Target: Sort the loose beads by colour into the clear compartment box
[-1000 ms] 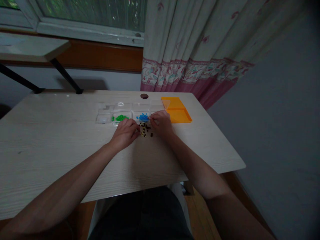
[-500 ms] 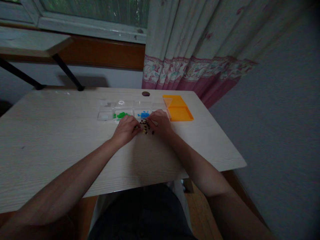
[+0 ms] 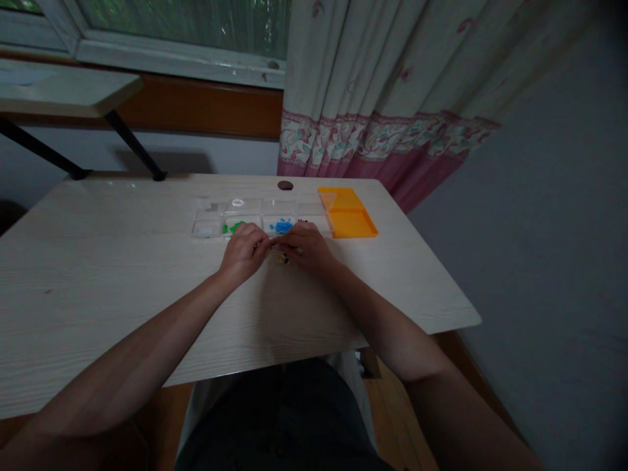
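Note:
My left hand (image 3: 243,251) and my right hand (image 3: 305,246) meet fingertip to fingertip over a small heap of dark and pale pieces (image 3: 281,258) on the table, just in front of a clear compartment box (image 3: 210,218). Both hands are curled in a pinch; what they pinch is too small to make out. The heap is mostly hidden under my fingers. Green pieces (image 3: 232,227) fill one compartment of the box and blue pieces (image 3: 282,226) fill another, both just beyond my knuckles.
An orange lid or tray (image 3: 347,212) lies to the right of the box. The pale wooden table (image 3: 98,275) has a round cable hole (image 3: 285,186) at its far edge. A curtain (image 3: 392,98) and a window (image 3: 171,26) stand behind; a bench (image 3: 63,88) is at left.
My hands have drawn together over the heap, so the dark pieces that lay in view between them are now mostly covered. The view shifted slightly.

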`<state>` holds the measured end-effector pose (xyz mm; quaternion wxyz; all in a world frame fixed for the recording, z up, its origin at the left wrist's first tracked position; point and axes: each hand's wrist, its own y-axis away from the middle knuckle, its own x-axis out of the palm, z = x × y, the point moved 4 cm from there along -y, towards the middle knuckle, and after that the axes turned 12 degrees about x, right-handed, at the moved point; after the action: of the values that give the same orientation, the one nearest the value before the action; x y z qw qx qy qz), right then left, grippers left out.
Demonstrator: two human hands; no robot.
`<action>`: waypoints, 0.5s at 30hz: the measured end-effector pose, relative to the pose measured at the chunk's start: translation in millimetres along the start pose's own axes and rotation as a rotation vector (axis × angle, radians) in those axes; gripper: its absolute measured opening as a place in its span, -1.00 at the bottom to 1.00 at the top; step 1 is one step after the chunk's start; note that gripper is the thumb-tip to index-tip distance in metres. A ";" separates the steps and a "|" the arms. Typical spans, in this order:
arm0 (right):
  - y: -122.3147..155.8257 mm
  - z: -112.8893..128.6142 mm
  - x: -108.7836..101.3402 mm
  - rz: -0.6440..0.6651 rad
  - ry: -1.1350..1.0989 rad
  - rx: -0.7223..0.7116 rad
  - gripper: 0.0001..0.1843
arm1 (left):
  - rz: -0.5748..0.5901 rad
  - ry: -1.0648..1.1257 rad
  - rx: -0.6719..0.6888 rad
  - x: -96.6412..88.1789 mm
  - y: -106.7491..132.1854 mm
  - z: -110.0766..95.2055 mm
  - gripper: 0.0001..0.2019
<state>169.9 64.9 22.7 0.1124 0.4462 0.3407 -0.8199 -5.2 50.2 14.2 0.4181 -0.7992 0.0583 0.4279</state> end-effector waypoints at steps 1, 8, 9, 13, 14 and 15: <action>0.1 1.1 0.1 -0.006 0.003 -0.008 -0.68 | 0.005 0.008 0.010 0.1 -0.3 -1.1 -0.71; 1.4 5.0 2.7 -0.020 0.004 -0.025 -0.68 | 0.049 0.024 0.053 1.0 -1.2 -5.4 -0.67; 1.7 5.5 2.1 -0.028 0.004 -0.031 -0.68 | 0.047 0.023 0.053 0.8 -1.0 -5.1 -0.67; 1.2 -3.8 -8.0 -0.083 0.060 0.070 -0.73 | -0.022 0.010 0.006 -2.8 0.2 0.1 -0.69; 0.7 -10.1 -12.9 -0.113 0.083 0.140 -0.72 | -0.040 0.004 -0.010 -3.5 0.6 1.9 -0.69; 0.4 -17.7 -18.6 -0.156 0.105 0.220 -0.71 | -0.053 -0.001 -0.023 -3.8 1.0 3.6 -0.70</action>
<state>192.4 74.1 31.0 -0.0191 0.4701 0.2878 -0.8342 -10.3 51.1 15.3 0.4201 -0.8050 0.0319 0.4177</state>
